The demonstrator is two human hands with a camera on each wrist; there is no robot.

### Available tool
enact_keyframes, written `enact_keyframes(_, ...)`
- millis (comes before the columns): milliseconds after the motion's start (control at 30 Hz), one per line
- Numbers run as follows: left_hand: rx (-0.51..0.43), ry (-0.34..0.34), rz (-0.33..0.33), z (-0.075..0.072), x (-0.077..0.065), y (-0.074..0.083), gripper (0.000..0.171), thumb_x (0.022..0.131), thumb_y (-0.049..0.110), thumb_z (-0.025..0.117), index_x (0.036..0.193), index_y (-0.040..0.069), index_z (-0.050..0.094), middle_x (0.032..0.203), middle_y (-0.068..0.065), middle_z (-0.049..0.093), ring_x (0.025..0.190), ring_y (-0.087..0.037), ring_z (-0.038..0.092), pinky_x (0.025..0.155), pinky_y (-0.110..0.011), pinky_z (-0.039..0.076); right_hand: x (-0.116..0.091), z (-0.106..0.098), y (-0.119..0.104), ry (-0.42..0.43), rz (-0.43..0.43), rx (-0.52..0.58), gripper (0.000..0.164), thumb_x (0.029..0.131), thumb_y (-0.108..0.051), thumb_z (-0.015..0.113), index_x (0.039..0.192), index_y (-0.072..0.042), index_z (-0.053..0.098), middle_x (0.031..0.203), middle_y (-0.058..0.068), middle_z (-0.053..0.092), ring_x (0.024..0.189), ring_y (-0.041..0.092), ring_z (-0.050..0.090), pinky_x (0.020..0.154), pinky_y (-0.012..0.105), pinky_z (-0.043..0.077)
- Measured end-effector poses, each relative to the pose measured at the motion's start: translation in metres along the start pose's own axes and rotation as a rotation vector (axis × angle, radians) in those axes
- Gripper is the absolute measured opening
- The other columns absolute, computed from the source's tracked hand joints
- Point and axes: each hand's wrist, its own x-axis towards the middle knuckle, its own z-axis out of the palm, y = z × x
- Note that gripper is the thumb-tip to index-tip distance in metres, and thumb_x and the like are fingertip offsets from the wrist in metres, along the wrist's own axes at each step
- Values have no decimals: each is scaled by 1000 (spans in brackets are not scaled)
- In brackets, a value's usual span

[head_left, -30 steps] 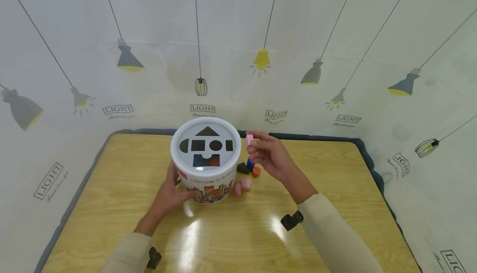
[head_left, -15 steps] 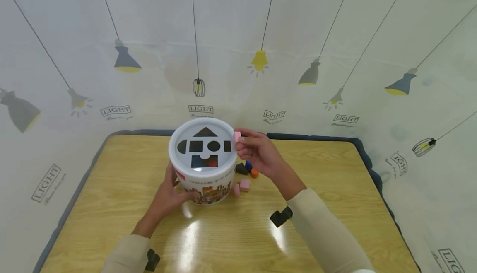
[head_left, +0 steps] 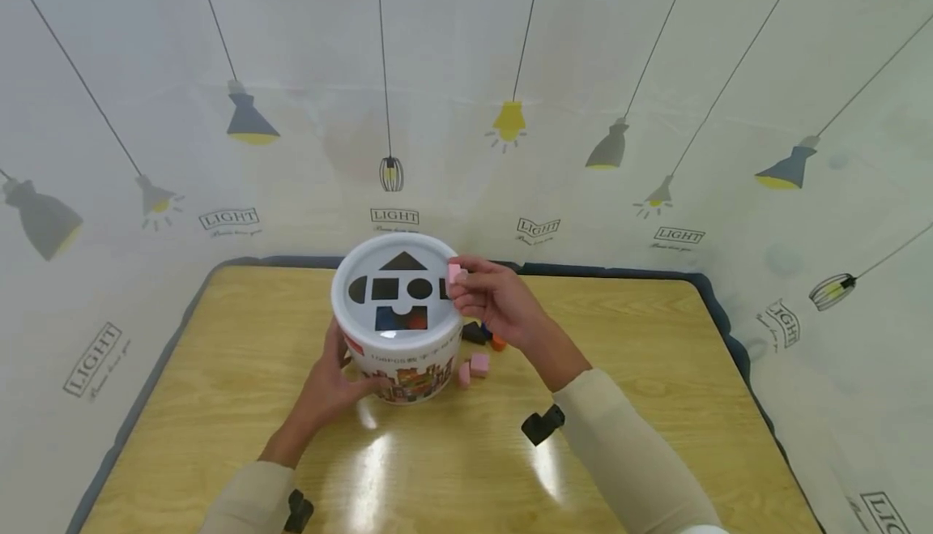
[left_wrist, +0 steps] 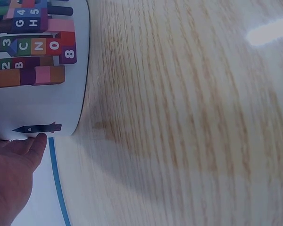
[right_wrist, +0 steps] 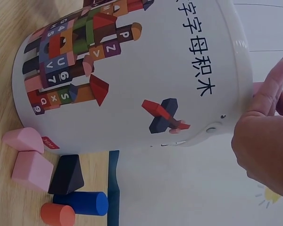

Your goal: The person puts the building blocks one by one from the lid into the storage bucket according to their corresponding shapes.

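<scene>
A white bucket (head_left: 430,360) printed with toy blocks stands on the table; its white lid (head_left: 364,262) has differently shaped holes. My left hand (head_left: 331,380) grips the bucket's left side, thumb across the front. In the left wrist view its fingertips (left_wrist: 41,139) lie against the wall. My right hand (head_left: 506,303) pinches a small pink block (head_left: 454,272) over the lid's right edge, close beside the rectangular hole, which the fingers partly cover. Through the lid's bottom hole, blue and red pieces show inside the bucket. In the right wrist view only a sliver of the held block appears.
Right of the bucket lie loose blocks: a pink block (right_wrist: 33,170), a pink half-round block (right_wrist: 24,140), a black triangular block (right_wrist: 67,174), a blue cylinder (right_wrist: 81,203) and an orange cylinder (right_wrist: 58,214). Behind the wooden table (head_left: 619,331) hangs a lamp-printed curtain (head_left: 466,113).
My right hand has moved left with the pink block, from beside the bucket to over the lid's right edge. My left hand keeps its grip on the bucket.
</scene>
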Motion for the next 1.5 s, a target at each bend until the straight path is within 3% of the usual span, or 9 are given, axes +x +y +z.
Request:
enact_keyframes(633,7,7,14,0,1,2,131,65,28,92,154,42,-3,159,-2,27,141,-34,33,109,-63,35,3,5,-1,-6,38,-54,40,98,-2,50,137,6,43,75,6,70,61,11,68,61,21,61)
enact_keyframes(1500,-1,5,6,1,0,1,130,65,28,92,154,43,-2,159,-1,26,142,-34,32,110,-63,34,3,9,-6,68,111,-99,39,97,-3,50,136,0,49,76,7,69,60,12,68,61,23,61)
